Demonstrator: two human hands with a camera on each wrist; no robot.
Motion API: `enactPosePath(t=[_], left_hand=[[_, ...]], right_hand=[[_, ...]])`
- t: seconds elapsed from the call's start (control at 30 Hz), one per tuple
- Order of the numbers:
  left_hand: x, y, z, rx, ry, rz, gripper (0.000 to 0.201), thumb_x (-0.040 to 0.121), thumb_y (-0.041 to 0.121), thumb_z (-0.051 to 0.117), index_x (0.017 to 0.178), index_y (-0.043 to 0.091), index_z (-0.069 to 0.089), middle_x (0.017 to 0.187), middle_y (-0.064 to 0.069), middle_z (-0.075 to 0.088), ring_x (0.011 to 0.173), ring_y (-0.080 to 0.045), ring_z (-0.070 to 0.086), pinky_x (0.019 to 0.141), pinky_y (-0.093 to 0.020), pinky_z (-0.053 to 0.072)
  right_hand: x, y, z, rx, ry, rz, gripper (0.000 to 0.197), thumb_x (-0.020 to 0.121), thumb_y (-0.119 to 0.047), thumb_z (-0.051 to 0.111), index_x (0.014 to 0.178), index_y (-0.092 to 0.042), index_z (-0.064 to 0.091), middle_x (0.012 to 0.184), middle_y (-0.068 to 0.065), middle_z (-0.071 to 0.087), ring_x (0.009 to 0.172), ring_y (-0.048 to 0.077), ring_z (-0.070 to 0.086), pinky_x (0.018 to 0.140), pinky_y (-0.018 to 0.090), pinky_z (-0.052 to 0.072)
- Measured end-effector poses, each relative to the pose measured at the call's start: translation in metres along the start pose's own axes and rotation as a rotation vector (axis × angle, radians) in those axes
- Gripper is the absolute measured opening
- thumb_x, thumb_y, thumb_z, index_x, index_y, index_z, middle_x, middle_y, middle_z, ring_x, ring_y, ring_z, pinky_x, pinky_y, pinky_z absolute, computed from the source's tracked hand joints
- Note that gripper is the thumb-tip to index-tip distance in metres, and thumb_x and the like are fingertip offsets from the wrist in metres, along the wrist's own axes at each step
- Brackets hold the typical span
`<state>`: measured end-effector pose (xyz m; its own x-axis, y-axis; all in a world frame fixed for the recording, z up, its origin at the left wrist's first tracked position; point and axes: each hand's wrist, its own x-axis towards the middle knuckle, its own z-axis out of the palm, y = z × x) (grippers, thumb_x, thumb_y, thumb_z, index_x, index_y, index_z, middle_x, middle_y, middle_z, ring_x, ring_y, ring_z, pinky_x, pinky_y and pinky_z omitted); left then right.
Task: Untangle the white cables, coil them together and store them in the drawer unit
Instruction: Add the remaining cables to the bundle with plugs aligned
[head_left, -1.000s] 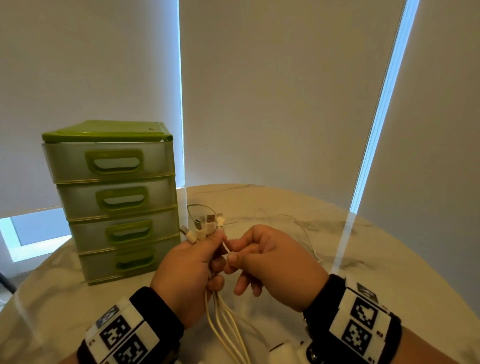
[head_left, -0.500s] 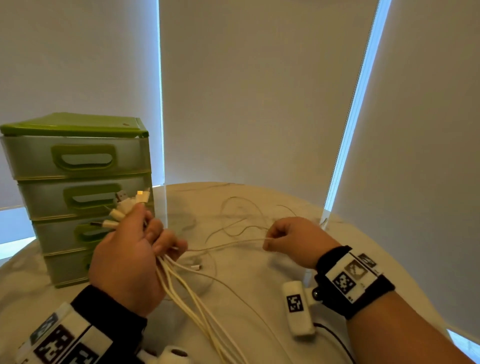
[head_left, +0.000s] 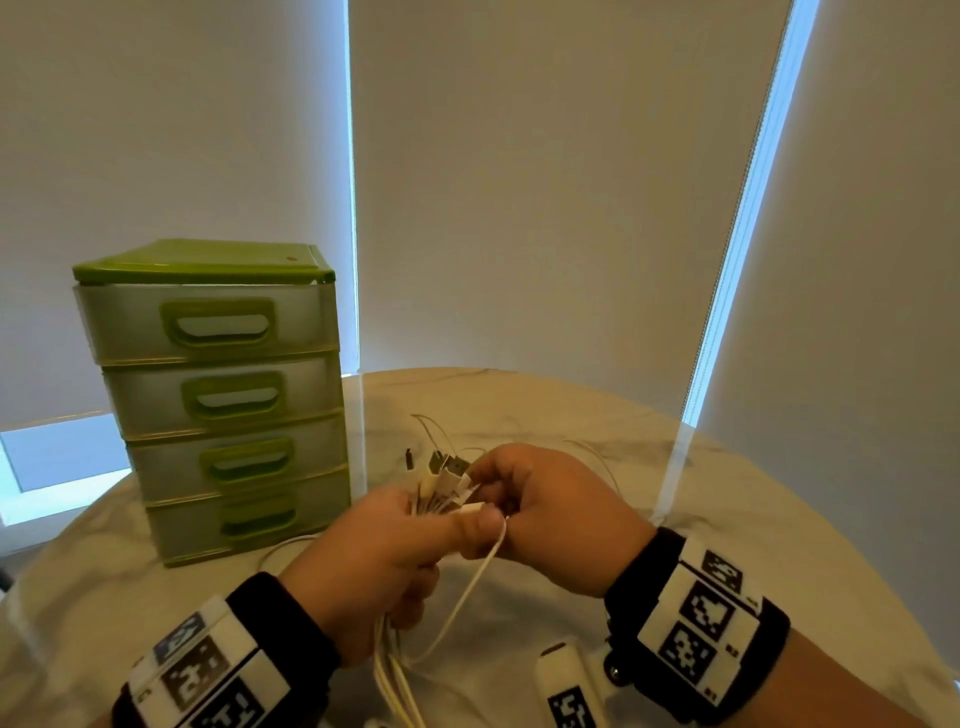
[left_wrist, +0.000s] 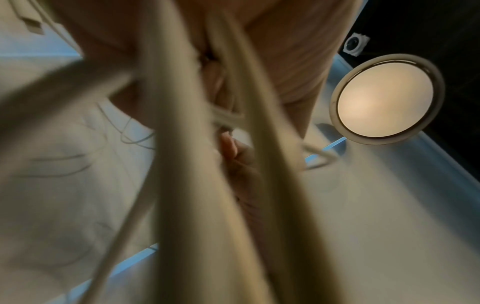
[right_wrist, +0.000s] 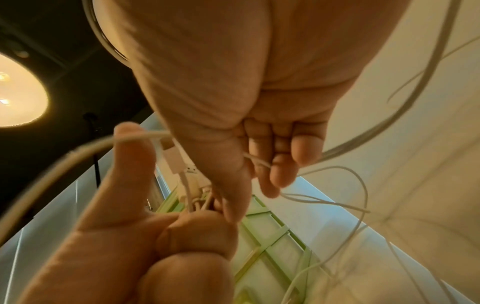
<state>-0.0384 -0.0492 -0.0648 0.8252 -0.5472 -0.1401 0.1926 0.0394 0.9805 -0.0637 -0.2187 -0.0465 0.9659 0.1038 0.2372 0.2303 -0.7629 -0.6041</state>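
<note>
Over the table's middle, my left hand (head_left: 441, 530) grips a bundle of white cables (head_left: 397, 665). Their plug ends (head_left: 444, 475) fan out above the fist and the strands hang down towards me. My right hand (head_left: 496, 501) touches the left one, its fingers curled, and pinches a thin white cable (right_wrist: 259, 162) beside the plugs (right_wrist: 174, 160). One cable (head_left: 470, 582) loops down from under my left thumb (head_left: 480, 525). The green drawer unit (head_left: 223, 400) stands to the left with all its drawers closed. The left wrist view shows only blurred strands (left_wrist: 182, 164).
The round marble table (head_left: 701, 519) carries loose thin cable loops (head_left: 597, 457) behind my hands. A small white device with a black marker (head_left: 569, 691) lies near the front edge by my right wrist. Closed blinds stand behind the table.
My right hand, stretched out to the right drawing a thin cable half a second ago, has come back against the left hand. The left hand has moved right, away from the drawer unit.
</note>
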Motion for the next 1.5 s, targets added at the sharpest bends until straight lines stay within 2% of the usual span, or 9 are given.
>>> enactPosePath(t=[0.17,0.4,0.5,0.6,0.83,1.0,1.13,1.23,1.5], left_hand=[[0.002,-0.004,0.001,0.076,-0.002,-0.032,0.047,0.065,0.039,0.085,0.09,0.004,0.066,0.052,-0.002,0.04,0.043,-0.013,0.026,0.047,-0.023,0.018],[0.005,-0.006,-0.009,0.029,-0.142,0.069,0.018,0.06,0.009,0.072,0.066,0.011,0.054,0.046,-0.002,0.031,0.038,-0.013,0.023,0.044,-0.021,0.016],[0.003,-0.003,-0.016,-0.211,-0.36,0.203,0.025,0.055,0.009,0.08,0.065,0.008,0.058,0.05,-0.003,0.033,0.04,-0.013,0.028,0.046,-0.025,0.017],[-0.002,0.01,-0.021,-0.521,-0.693,0.347,0.01,0.086,0.006,0.062,0.095,0.003,0.058,0.07,-0.003,0.033,0.058,-0.014,0.032,0.054,-0.028,0.024],[-0.001,0.008,-0.026,-0.609,-0.715,0.316,0.012,0.092,0.0,0.046,0.103,-0.001,0.049,0.076,-0.004,0.032,0.062,-0.016,0.031,0.055,-0.032,0.021],[-0.003,0.009,-0.025,-0.554,-0.733,0.314,0.012,0.091,0.0,0.049,0.103,0.0,0.051,0.077,-0.005,0.033,0.062,-0.016,0.033,0.055,-0.029,0.023],[0.0,0.009,-0.026,-0.515,-0.782,0.312,0.012,0.091,0.0,0.052,0.103,0.0,0.053,0.076,-0.005,0.032,0.062,-0.015,0.035,0.057,-0.026,0.026],[0.001,0.007,-0.026,-0.503,-0.813,0.324,0.011,0.09,0.001,0.055,0.101,0.001,0.053,0.076,-0.005,0.032,0.061,-0.014,0.034,0.055,-0.026,0.026],[0.003,0.014,-0.045,-0.69,-0.731,0.37,0.009,0.09,0.008,0.046,0.099,0.006,0.046,0.075,0.001,0.03,0.061,-0.014,0.03,0.056,-0.031,0.02]], right_hand=[[-0.003,-0.002,0.01,0.02,-0.049,-0.019,0.102,0.066,-0.035,0.087,0.147,-0.034,0.024,0.112,-0.006,0.07,0.096,0.005,0.067,0.085,0.025,0.056],[0.0,0.011,-0.007,-0.085,-0.142,0.023,0.124,0.056,-0.047,0.09,0.15,-0.048,0.008,0.138,-0.022,0.05,0.114,-0.002,0.047,0.094,0.02,0.041],[0.006,0.036,-0.022,-0.183,-0.06,0.12,0.113,0.058,-0.054,0.085,0.148,-0.047,0.017,0.148,-0.018,0.042,0.131,0.011,0.04,0.109,0.036,0.038],[0.012,0.072,-0.037,-0.125,0.089,0.292,0.088,0.075,-0.04,0.08,0.148,-0.035,0.031,0.152,-0.007,0.042,0.133,0.017,0.045,0.105,0.029,0.038],[0.014,0.074,-0.042,0.592,0.316,0.281,0.067,0.081,-0.047,0.07,0.141,-0.033,0.044,0.117,-0.008,0.066,0.104,0.016,0.063,0.081,0.032,0.049],[0.014,0.04,-0.009,0.405,0.04,0.15,0.084,0.058,-0.068,0.071,0.135,-0.046,0.047,0.117,-0.013,0.064,0.104,0.009,0.065,0.085,0.032,0.053],[0.016,0.026,0.022,0.222,-0.152,0.158,0.069,0.074,-0.057,0.073,0.136,-0.045,0.048,0.126,-0.012,0.06,0.107,0.004,0.06,0.093,0.026,0.048],[0.015,0.025,0.031,0.022,-0.321,0.124,0.032,0.083,-0.044,0.07,0.114,-0.037,0.067,0.101,-0.013,0.068,0.088,0.003,0.061,0.08,0.023,0.047],[0.02,0.082,-0.041,0.017,0.29,0.316,0.022,0.093,-0.04,0.06,0.093,-0.021,0.071,0.089,-0.009,0.066,0.084,0.01,0.059,0.069,0.022,0.043]])
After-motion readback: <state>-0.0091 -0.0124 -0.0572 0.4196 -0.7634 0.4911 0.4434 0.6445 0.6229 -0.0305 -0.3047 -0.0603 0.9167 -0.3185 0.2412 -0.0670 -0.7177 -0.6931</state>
